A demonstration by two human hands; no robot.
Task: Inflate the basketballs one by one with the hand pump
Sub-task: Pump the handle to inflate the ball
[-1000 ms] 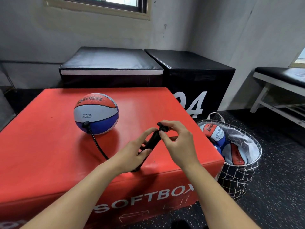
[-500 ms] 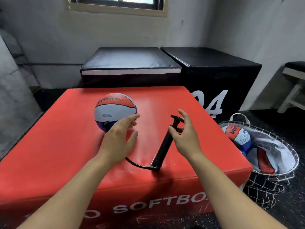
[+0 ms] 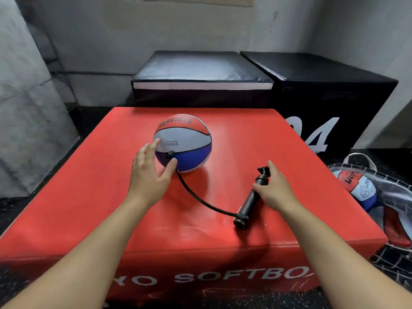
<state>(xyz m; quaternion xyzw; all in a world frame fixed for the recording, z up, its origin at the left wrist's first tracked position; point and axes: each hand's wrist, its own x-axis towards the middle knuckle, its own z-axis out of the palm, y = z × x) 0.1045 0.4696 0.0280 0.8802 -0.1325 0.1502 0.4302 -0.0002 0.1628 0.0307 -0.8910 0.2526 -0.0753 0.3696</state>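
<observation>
**Hands at the pump and ball on the red soft box**

Nearest the viewer, two bare forearms reach forward over the front edge of a red soft box (image 3: 66,208) printed with white lettering. On its top, to the right, a black hand pump (image 3: 250,200) lies at a slant, its base toward the viewer and its handle end pointing away. The right hand (image 3: 275,192) rests against the pump's upper shaft, fingers straight and relaxed, grip released. A black hose (image 3: 198,200) curves from the pump's base leftward and away to the valve of a red, white and blue basketball (image 3: 189,141), which sits on the box top a little left of centre. The left hand (image 3: 149,172) is spread wide beside the ball, thumb near the hose fitting, fingertips at the ball's left side; its grip is likewise released. To the right, on the floor, a wire basket (image 3: 390,259) holds more balls (image 3: 356,186). Farther back stand two black padded boxes (image 3: 200,70), the right one marked with white numerals, against a grey wall (image 3: 156,30).
</observation>
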